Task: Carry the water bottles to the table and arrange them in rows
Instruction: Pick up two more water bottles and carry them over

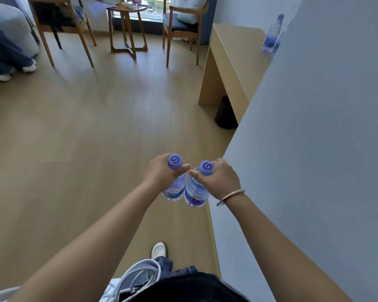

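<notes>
You hold one bottle in each hand, both upright over the wooden floor (74,131), side by side and just touching at their bodies. Your left hand (159,173) wraps the neck of the left bottle (175,186): the fingers curl around the far side, hidden from view, and the thumb presses across the near side just under the purple cap (175,161), which sticks up above the fist. Your right hand (219,178) grips the right bottle (194,192) the same way, thumb laid across the neck below its cap (206,168), fingers closed around the far side. The two thumb tips nearly meet between the caps. Both bottle bodies hang below the hands, labels low down. A bangle (229,197) sits on your right wrist. The table (234,53) stands well ahead to the right against the wall (314,127), and a third bottle (272,34) stands upright on its far end, close to the wall.
</notes>
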`<state>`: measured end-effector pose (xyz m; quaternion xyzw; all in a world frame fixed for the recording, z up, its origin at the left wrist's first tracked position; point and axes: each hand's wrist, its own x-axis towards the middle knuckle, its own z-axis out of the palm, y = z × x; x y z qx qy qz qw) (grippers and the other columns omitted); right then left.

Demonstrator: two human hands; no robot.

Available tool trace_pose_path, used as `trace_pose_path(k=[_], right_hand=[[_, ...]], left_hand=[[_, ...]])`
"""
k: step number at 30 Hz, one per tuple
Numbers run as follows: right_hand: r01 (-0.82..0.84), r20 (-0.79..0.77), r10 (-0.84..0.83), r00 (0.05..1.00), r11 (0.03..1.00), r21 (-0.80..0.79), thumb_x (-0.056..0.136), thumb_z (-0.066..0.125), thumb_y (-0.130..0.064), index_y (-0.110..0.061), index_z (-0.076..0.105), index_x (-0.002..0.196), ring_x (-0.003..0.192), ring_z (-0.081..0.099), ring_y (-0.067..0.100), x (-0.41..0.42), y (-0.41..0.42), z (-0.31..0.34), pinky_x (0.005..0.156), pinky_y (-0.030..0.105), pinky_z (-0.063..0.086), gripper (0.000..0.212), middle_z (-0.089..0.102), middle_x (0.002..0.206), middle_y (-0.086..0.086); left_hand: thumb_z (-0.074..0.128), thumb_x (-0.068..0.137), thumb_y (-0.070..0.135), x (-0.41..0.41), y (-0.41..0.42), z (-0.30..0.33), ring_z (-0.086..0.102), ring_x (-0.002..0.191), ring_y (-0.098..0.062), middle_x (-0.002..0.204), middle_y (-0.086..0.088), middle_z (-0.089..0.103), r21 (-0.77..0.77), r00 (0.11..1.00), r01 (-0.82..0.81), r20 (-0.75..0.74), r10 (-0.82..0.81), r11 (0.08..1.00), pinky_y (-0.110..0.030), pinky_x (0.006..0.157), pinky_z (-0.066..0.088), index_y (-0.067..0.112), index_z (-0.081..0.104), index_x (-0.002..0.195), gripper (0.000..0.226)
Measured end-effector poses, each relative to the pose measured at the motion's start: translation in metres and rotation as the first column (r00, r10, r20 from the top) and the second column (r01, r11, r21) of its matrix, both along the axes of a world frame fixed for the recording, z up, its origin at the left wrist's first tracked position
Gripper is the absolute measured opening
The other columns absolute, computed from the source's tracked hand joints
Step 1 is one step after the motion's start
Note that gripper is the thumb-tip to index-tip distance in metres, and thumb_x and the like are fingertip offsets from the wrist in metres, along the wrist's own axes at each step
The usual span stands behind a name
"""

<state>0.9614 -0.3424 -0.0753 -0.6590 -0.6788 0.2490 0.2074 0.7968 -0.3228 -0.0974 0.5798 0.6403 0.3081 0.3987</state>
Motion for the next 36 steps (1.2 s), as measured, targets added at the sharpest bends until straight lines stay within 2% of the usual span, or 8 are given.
trace_pose_path(k=[7,14,19,23,26,31,33,36], right_hand=[[0.089,-0.04,-0.088,0.995,0.995,0.034,0.077,0.066,-0.05,-0.006,0.066,0.079,0.074,0.059,0.026,-0.019,0.111,0.008,0.067,0.039,0.052,0.045,0.055,0.083,0.012],[0.148,-0.064,-0.148,0.987,0.989,0.002,0.075,0.066,-0.056,-0.003,0.06,0.073,0.071,0.058,0.025,-0.013,0.232,0.0,0.062,0.034,0.049,0.053,0.053,0.079,0.011],[0.116,-0.046,-0.115,0.992,0.993,0.036,0.074,0.066,-0.057,-0.015,0.043,0.051,0.065,0.053,0.027,-0.002,0.344,0.001,0.059,0.037,0.044,0.053,0.039,0.065,0.0],[0.157,-0.094,-0.156,0.983,0.988,0.007,0.073,0.067,-0.057,-0.008,0.06,0.066,0.069,0.055,0.029,0.011,0.428,0.01,0.065,0.041,0.047,0.05,0.036,0.069,-0.003],[0.199,-0.15,-0.192,0.97,0.98,0.031,0.075,0.069,-0.05,-0.014,0.043,0.054,0.058,0.046,0.025,0.028,0.485,0.016,0.057,0.037,0.039,0.049,0.039,0.068,0.003],[0.248,-0.187,-0.237,0.953,0.968,0.033,0.077,0.068,-0.048,0.0,0.061,0.07,0.061,0.044,0.021,0.052,0.556,0.025,0.059,0.033,0.04,0.049,0.046,0.071,0.009],[0.296,-0.202,-0.281,0.938,0.954,0.05,0.077,0.069,-0.045,0.001,0.05,0.059,0.055,0.036,0.019,0.065,0.584,0.028,0.053,0.03,0.033,0.053,0.04,0.059,0.009],[0.386,-0.176,-0.367,0.913,0.918,0.088,0.075,0.07,-0.045,-0.012,0.031,0.047,0.047,0.028,0.016,0.085,0.622,0.031,0.046,0.026,0.026,0.059,0.03,0.048,0.0]], left_hand=[[0.072,0.077,0.039,-0.024,0.114,0.003,0.042,0.064,-0.018,0.069,-0.005,0.052,0.015,0.999,0.015,0.041,-0.015,1.0,-0.031,0.063,0.037,-0.003,0.058,0.081,0.045],[0.073,0.077,0.037,-0.017,0.237,-0.007,0.031,0.056,-0.014,0.056,0.003,0.037,0.003,0.998,0.058,0.036,-0.058,0.998,-0.028,0.056,0.029,0.011,0.042,0.06,0.044],[0.075,0.074,0.04,-0.001,0.35,-0.005,0.038,0.066,-0.016,0.069,-0.007,0.045,-0.001,0.992,0.103,0.068,-0.103,0.995,-0.031,0.064,0.034,-0.008,0.056,0.08,0.051],[0.077,0.072,0.039,0.016,0.438,0.009,0.042,0.068,-0.017,0.072,-0.007,0.051,0.009,0.992,0.103,0.074,-0.104,0.995,-0.033,0.067,0.039,-0.007,0.061,0.086,0.05],[0.077,0.074,0.033,0.028,0.501,0.018,0.042,0.068,-0.017,0.072,-0.007,0.05,0.028,0.991,0.069,0.115,-0.072,0.997,-0.033,0.067,0.038,-0.005,0.058,0.082,0.043],[0.078,0.073,0.033,0.054,0.585,0.022,0.044,0.071,-0.017,0.075,-0.007,0.051,0.049,0.984,0.112,0.136,-0.118,0.992,-0.034,0.07,0.04,0.013,0.054,0.083,0.033],[0.079,0.072,0.035,0.067,0.62,0.023,0.044,0.07,-0.017,0.072,-0.006,0.049,0.033,0.978,0.137,0.153,-0.141,0.99,-0.034,0.069,0.04,0.012,0.055,0.08,0.035],[0.079,0.07,0.038,0.09,0.667,0.023,0.042,0.068,-0.017,0.07,-0.006,0.047,0.019,0.962,0.213,0.171,-0.213,0.977,-0.034,0.067,0.039,0.01,0.055,0.077,0.038]])
